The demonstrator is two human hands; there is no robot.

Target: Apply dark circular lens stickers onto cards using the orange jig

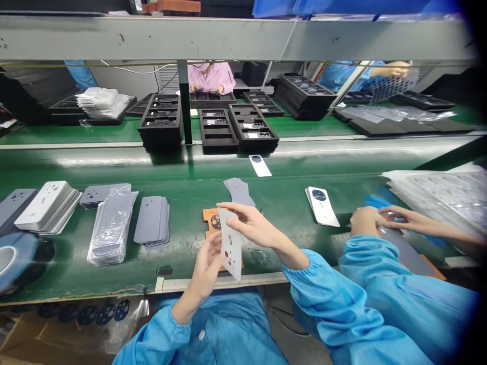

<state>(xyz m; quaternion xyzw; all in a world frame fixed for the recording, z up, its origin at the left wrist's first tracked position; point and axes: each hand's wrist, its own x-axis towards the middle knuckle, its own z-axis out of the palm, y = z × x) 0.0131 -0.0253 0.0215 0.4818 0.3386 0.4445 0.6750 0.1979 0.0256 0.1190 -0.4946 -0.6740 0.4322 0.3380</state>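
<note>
A thin white phone back cover [232,248] with camera holes stands tilted between my hands, above the bench edge. My right hand [255,226] pinches its upper end between thumb and fingers. My left hand [207,262] is closed about its left edge, with part of the fingers behind it. Beneath the cover lies an orange fixture [208,217] with a dark camera piece [215,221] in it, mostly hidden by the cover and my hands. Just behind is a small fan of grey covers [239,190].
On the left are stacks of white covers [45,205], grey covers [152,219], a bagged stack [112,228] and a tape roll [17,261]. White covers with dark camera rings [322,205] lie right. A co-worker's hands [367,220] work at far right. Black trays [251,129] stand behind.
</note>
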